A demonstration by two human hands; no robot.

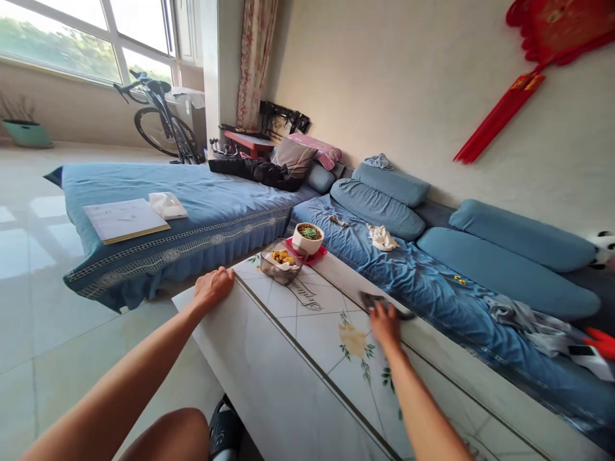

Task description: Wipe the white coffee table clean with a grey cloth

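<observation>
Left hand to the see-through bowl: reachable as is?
Probably yes: the left hand rests at the edge of the table, and nothing visible stands between it and the see-through bowl.

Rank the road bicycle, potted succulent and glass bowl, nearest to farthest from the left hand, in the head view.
1. Glass bowl, on the table, right of the left hand.
2. Potted succulent, beyond the bowl.
3. Road bicycle, far back, near the window.
</observation>
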